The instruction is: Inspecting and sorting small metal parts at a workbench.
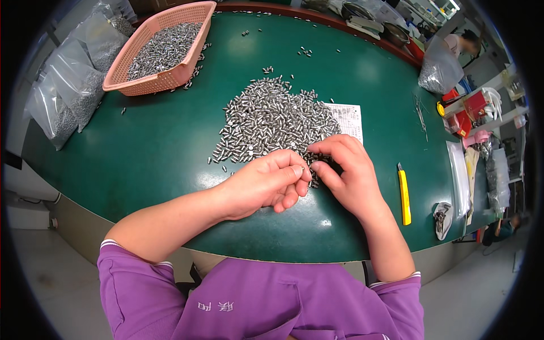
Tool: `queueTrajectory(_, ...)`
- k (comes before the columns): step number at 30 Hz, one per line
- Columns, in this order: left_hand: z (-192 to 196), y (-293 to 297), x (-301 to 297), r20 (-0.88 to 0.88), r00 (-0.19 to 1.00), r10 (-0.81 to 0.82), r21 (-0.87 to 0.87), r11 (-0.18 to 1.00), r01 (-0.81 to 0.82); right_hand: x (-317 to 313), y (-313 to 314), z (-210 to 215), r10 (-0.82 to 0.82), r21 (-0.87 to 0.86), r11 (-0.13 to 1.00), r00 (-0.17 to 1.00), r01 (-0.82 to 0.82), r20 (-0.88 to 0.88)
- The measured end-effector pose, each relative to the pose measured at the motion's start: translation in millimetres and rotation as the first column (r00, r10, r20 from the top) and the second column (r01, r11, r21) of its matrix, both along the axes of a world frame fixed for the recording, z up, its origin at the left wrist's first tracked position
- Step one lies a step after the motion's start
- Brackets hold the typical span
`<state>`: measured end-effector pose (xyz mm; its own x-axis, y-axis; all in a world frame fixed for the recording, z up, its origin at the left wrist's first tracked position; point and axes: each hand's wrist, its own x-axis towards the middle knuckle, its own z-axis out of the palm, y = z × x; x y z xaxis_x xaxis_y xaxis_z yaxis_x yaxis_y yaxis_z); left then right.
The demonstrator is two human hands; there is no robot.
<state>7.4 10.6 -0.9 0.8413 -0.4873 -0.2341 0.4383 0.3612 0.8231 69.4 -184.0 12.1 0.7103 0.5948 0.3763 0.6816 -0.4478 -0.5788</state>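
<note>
Purple shirt (243, 294) is nearest, by the near edge of the surface (170, 136). The left hand (267, 182) has its grip pinched on what looks like a tiny metal bit (302, 168); the right hand's (354, 175) grip has thumb and finger apart beside the metal pile (272, 119), mid-surface, maybe for easy reach. A pink basket (164, 83) sits at the far left corner.

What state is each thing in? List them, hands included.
Metal parts: loose, most heaped in a pile.
Pink basket: holding many small parts.
Clear bags: partly filled.
Paper sheet: partly covered by parts.
Yellow knife: lying flat, blade apparently out.
Left hand: thumb and forefinger pinched together.
Right hand: thumb and forefinger apart.
</note>
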Motion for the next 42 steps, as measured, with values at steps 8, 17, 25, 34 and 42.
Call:
queueTrajectory(8, 0.1, 0.2, -0.8, -0.071, 0.997, 0.021, -0.059, 0.998, -0.025, 4.8, 0.0, -7.6, 0.032, -0.11, 0.994, 0.997, -0.025, 0.068)
queueTrajectory(17, 3.2, 1.6, 0.2, -0.059, 0.994, 0.087, -0.04, 0.995, -0.09, 4.5, -7.6, 11.1, -0.077, -0.082, 0.993, 0.986, 0.09, 0.145)
queueTrajectory(25, 2.8, 0.1, 0.0, -0.058, 0.991, 0.118, -0.055, 0.991, -0.121, 1.0, -13.8, 13.7, -0.03, -0.213, 0.977, 0.993, 0.006, -0.11)
queueTrajectory(34, 1.9, 0.2, -0.2, -0.052, 0.996, 0.076, -0.045, 0.996, -0.078, -2.6, -4.6, 7.1, -0.037, -0.007, 0.999, 0.995, 0.037, -0.097)
queueTrajectory(42, 5.7, -1.0, -2.2, -0.045, 0.998, 0.033, 0.05, 0.998, -0.03, -10.9, 1.5, 2.3, 0.258, 0.338, 0.924, 0.942, -0.176, -0.214)
